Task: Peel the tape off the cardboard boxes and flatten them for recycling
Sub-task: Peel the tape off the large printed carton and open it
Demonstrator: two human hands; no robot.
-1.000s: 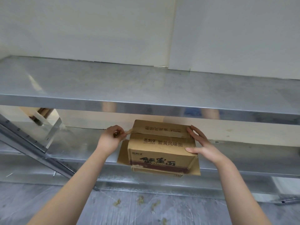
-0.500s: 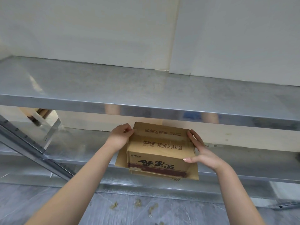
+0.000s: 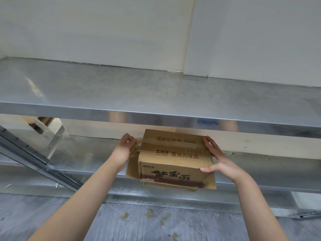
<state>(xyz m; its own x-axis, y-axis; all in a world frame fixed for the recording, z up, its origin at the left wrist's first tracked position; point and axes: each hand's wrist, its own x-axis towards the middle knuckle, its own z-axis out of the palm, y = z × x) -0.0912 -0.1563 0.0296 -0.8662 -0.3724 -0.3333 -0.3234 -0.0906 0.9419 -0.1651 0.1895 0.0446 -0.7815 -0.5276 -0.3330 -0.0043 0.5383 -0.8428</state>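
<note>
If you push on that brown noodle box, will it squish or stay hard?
Probably it squishes a bit: the cardboard box looks creased near the right hand. It is likely light and empty, since its bottom flaps splay out loose. It may slide easily on the smooth metal shelf, so bracing it makes sense.

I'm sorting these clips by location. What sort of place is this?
Probably a storeroom or stock room: bare galvanised metal shelves against a plain white wall, a grey floor littered with scraps, and a brown printed cardboard box having its crumpled brown tape peeled off.
</note>
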